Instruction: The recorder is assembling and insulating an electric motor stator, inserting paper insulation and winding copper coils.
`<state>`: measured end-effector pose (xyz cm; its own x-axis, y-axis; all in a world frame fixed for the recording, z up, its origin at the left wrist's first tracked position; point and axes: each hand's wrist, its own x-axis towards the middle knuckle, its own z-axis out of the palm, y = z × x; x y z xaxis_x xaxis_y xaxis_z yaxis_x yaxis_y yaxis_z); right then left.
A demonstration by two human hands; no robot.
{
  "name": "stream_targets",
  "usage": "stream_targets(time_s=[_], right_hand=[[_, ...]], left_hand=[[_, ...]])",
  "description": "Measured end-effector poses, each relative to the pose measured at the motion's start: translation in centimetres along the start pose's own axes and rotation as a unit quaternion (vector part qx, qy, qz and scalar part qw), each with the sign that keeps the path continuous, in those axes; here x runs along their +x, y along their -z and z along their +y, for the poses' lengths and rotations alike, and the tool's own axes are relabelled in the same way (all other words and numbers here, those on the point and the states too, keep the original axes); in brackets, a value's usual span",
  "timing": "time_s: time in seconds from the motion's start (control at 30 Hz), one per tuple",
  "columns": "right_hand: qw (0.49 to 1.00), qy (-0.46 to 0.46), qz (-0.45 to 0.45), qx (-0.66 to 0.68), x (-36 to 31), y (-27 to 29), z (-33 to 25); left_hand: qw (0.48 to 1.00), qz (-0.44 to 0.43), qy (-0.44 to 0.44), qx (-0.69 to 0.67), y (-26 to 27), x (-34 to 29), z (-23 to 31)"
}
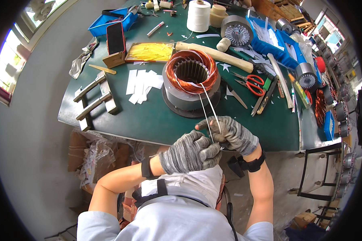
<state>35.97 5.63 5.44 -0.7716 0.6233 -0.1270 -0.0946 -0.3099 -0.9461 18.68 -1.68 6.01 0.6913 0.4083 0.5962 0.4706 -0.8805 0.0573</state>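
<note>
A motor stator (186,94) with a thick ring of copper windings (174,76) stands upright near the front of the green table. Two strands of white lacing cord (208,105) run taut from the front of the windings down to my hands. My left hand (189,152), in a grey knit glove, is closed with its fingers curled by the cord's lower end. Close against it, my right hand (232,134), gloved the same way with some bare fingertips, is closed around the cord. Where the strands end between the fingers is hidden.
Red-handled scissors (253,85), knives and a wooden-handled mallet (217,56) lie right of the stator. White paper slips (142,85), a metal frame (94,100) and a phone (116,38) are left. A white thread spool (198,16) and blue bins (265,36) stand farther back.
</note>
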Motion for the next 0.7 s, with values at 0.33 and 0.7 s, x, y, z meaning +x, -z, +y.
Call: stream_targets(time_s=[0.33,0.7], right_hand=[[0.707,0.34,0.402,-0.472,0.6,-3.8,-2.0],[0.919,0.187,0.346,-0.004,-2.0,-5.0,1.3]], left_hand=[[0.906,0.304,0.278,-0.093,0.7,4.6,-4.1],[0.931,0.188,0.287,-0.122,-2.1,0.7,-0.5]])
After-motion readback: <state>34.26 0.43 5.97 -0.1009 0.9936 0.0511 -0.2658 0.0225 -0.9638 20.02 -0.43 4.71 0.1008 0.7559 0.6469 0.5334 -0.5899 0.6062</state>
